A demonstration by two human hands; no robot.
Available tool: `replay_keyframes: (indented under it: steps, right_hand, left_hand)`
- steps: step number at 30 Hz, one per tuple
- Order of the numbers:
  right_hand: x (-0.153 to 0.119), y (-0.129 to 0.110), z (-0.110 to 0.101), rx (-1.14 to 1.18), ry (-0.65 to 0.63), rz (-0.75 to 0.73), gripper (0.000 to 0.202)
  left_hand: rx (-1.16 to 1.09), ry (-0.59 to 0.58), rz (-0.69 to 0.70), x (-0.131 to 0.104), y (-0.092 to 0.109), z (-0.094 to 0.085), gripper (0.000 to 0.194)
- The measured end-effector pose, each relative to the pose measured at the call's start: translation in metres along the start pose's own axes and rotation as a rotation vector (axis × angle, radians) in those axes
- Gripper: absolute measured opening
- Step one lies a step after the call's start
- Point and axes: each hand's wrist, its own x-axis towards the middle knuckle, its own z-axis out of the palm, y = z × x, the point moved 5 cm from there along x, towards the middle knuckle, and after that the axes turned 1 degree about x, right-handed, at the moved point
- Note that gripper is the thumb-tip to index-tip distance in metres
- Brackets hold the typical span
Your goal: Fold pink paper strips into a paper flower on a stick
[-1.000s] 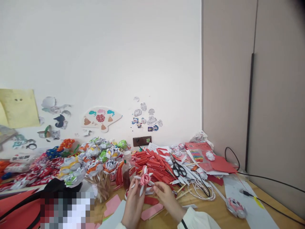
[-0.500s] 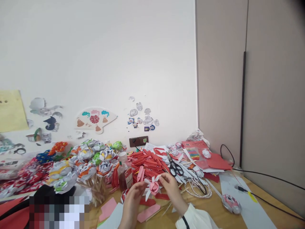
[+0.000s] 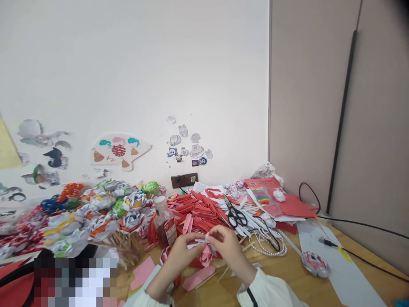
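A folded paper flower (image 3: pixel 206 257) with a pink centre hangs between my hands, its head pointing down toward the table. My left hand (image 3: pixel 186 252) pinches its white paper part from the left, thumb and fingers closed. From the right, the fingertips of my right hand (image 3: pixel 226 244) close on the white base just above the pink petals. Part of the flower is hidden behind my fingers. Below it lies a folded pink paper strip (image 3: pixel 198 278). Just beyond my hands spreads a pile of folded red paper pieces (image 3: pixel 198 211).
Black scissors (image 3: pixel 237 215) lie right of the pile, with a pearl string (image 3: pixel 270 249) nearer me. A glue bottle (image 3: pixel 164 228) stands left of the pile, beside many finished paper flowers (image 3: pixel 105 204). A black cable (image 3: pixel 361 256) crosses the right side.
The flower has tipped from facing me to hanging head down. Both hands have come closer together, now pinching its base. The view has shifted slightly.
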Motion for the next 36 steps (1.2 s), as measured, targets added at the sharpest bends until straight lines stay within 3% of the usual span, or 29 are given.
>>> replay_keyframes:
  steps: [6,16,25,29,36]
  right_hand:
    - [-0.003,0.006,0.0,-0.055,0.015,0.035,0.003]
    - [-0.004,0.02,0.008,0.091,-0.135,0.115,0.008]
    - [-0.001,0.009,-0.014,0.142,-0.185,0.078,0.017]
    - [0.0,0.012,-0.017,0.116,-0.216,0.107,0.019]
    - [0.0,0.012,-0.016,-0.02,-0.08,0.059,0.016]
  left_hand:
    - [0.064,0.111,0.01,-0.003,-0.011,0.005,0.008]
    - [-0.009,0.104,-0.116,-0.008,-0.027,0.012,0.01]
    - [-0.059,0.239,-0.041,-0.007,-0.029,0.004,0.019]
    - [-0.076,0.199,-0.056,-0.009,-0.027,0.009,0.023]
    - [-0.01,0.099,-0.054,-0.009,-0.035,0.02,0.022]
